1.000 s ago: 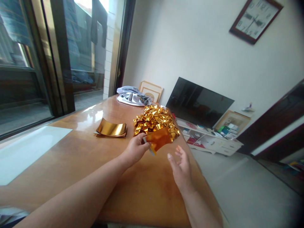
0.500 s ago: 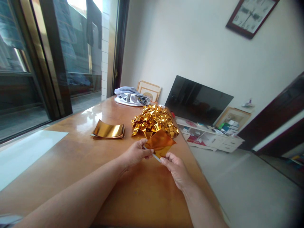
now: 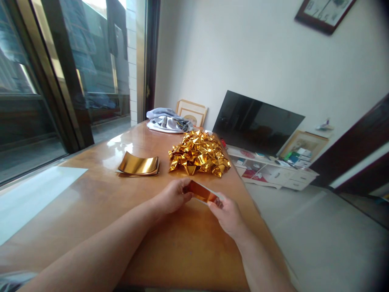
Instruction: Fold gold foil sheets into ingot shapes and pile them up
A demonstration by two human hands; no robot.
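— Both hands pinch what?
— Left hand (image 3: 172, 197) and right hand (image 3: 227, 211) squeeze one gold paper (image 3: 202, 193) over the table (image 3: 91, 194).
— What's near?
— Shiny folded pile (image 3: 199, 153) behind, flat gold sheets (image 3: 139, 165) beside.

The foil sheet (image 3: 202, 193) between both hands is orange-gold. At 12 o'clock from it, the heap (image 3: 199, 153) of folded foil is bright gold. At 10 o'clock, the stack (image 3: 139, 165) shines gold. The table (image 3: 91, 194) is glossy orange-brown. The cloth (image 3: 167, 121) is grey-white.
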